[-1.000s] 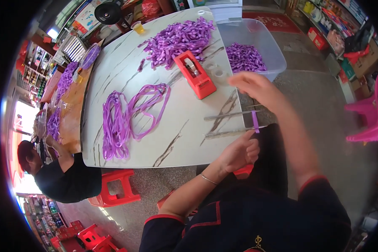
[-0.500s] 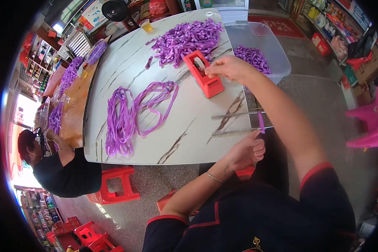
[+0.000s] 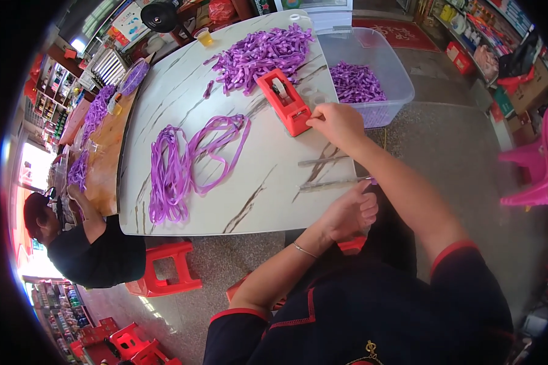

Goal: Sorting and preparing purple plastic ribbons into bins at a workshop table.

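Note:
A red tape dispenser (image 3: 284, 102) with a roll of tape in it stands on the marble-patterned table. At its front end my right hand (image 3: 341, 125) is closed in a pinch, on the tape's end; the clear strip itself is hardly visible. Two thin straight rods (image 3: 329, 184) stick out over the table's right edge. My left hand (image 3: 353, 210) is closed beside them, its thumb and finger pinching a short purple ribbon (image 3: 373, 180) at the nearer rod. Long loops of purple ribbon (image 3: 172, 176) lie to the left on the table.
A heap of folded purple ribbon pieces (image 3: 259, 58) covers the table's far side. Beyond the right edge is a clear plastic bin (image 3: 402, 91) with more pieces. A cup (image 3: 204, 38) stands far left. Another person (image 3: 97, 249) sits at a wooden table (image 3: 106, 176). Pink stools (image 3: 536, 164) stand right.
My right hand has moved from the tape roll to the dispenser's front end. My left hand stays by the rods; less of the short ribbon shows there. The whole view has shifted slightly.

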Motion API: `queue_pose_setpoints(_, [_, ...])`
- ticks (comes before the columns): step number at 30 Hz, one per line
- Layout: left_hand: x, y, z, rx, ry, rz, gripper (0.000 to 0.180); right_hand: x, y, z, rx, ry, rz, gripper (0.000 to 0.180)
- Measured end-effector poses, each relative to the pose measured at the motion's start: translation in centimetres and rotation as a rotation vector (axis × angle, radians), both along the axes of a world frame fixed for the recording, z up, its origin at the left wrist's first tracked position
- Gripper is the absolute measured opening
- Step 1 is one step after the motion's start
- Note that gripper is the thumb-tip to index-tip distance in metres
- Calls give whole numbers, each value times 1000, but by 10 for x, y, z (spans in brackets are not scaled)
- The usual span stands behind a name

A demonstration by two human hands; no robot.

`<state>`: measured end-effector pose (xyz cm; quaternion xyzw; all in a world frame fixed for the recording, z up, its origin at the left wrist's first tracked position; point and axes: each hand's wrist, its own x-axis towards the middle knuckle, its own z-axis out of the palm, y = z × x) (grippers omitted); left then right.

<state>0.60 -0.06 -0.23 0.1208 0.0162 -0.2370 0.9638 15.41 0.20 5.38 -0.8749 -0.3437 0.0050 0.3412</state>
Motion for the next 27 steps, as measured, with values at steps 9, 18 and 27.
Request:
queue_pose_setpoints(9, [-1, -1, -2, -17, -4, -18, 29, 32, -78, 7, -120, 454, 549, 20])
queue_pose_setpoints(18, [-1, 1, 6, 29, -37, -9, 22, 20, -95, 33, -730, 237, 491, 23])
queue_pose_setpoints(27, [-2, 0, 6, 25, -35, -20, 25, 17, -95, 20, -864, -36, 474, 21])
